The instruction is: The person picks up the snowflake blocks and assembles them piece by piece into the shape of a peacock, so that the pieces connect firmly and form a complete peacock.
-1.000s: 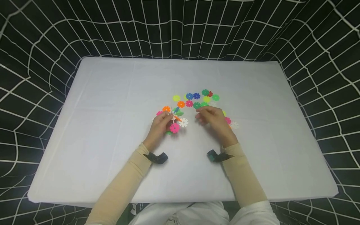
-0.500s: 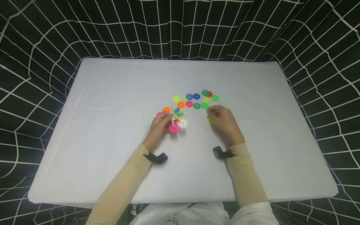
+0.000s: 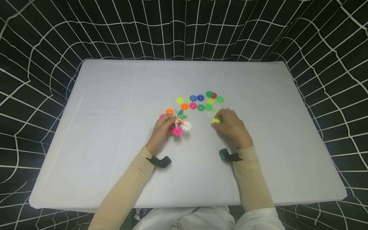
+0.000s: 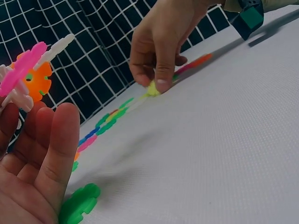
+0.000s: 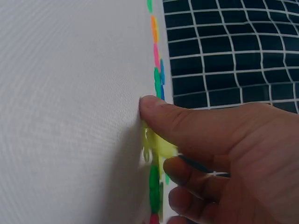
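White-clothed table [image 3: 115, 95], dark netted drape [image 3: 189, 33] behind; a joined cluster [image 3: 177, 131] of coloured discs is pinched at the fingertips of the left hand [image 3: 161, 130] and held off the cloth, probably so that its outer slots are left free. By the right hand [image 3: 233, 126] a yellow disc [image 3: 215, 121] is pinched at or near the cloth, thumb and fingers closed about it. Loose discs [image 3: 200, 107] are spread beyond and between, some overlapped, those under the right hand partly hidden from above.
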Demonstrator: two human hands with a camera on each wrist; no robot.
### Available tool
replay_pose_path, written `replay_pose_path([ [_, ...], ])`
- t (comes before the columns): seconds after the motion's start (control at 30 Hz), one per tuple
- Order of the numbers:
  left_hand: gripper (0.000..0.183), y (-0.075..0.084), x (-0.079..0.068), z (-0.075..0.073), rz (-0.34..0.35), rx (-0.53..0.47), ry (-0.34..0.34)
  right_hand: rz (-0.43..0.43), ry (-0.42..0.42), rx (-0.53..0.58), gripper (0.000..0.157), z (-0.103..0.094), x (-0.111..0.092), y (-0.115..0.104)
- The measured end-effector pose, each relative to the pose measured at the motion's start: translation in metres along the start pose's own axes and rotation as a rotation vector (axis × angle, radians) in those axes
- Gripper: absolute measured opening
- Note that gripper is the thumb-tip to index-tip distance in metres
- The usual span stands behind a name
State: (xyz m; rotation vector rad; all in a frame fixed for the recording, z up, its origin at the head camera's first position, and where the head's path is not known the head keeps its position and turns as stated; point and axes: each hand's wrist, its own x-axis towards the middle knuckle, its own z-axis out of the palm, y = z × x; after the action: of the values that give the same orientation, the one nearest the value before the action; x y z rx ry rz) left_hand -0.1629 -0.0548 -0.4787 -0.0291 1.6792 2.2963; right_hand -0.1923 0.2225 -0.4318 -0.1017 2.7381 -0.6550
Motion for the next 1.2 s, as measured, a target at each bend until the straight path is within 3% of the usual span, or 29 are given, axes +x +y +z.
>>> replay_pose_path([
  [0.1,0.019,0.0,0.0,0.0,-0.006,0.008,-0.013,-0.004,0.023,0.074,0.036,0.003,0.001,-0.003],
  [0.2,0.014,0.0,-0.001,0.0,-0.013,0.016,-0.036,-0.065,0.058,0.213,0.032,0.007,0.001,-0.008],
  [0.4,0.01,-0.001,0.0,0.001,-0.012,0.02,-0.076,-0.178,-0.025,0.744,0.032,0.015,0.0,-0.027],
  [0.47,0.01,-0.001,0.0,0.001,-0.012,0.024,-0.081,-0.178,-0.052,0.833,0.032,0.017,0.0,-0.031],
  [1.2,0.007,-0.001,0.0,0.003,-0.005,0.08,-0.086,-0.116,-0.074,0.861,0.031,0.022,-0.004,-0.044],
])
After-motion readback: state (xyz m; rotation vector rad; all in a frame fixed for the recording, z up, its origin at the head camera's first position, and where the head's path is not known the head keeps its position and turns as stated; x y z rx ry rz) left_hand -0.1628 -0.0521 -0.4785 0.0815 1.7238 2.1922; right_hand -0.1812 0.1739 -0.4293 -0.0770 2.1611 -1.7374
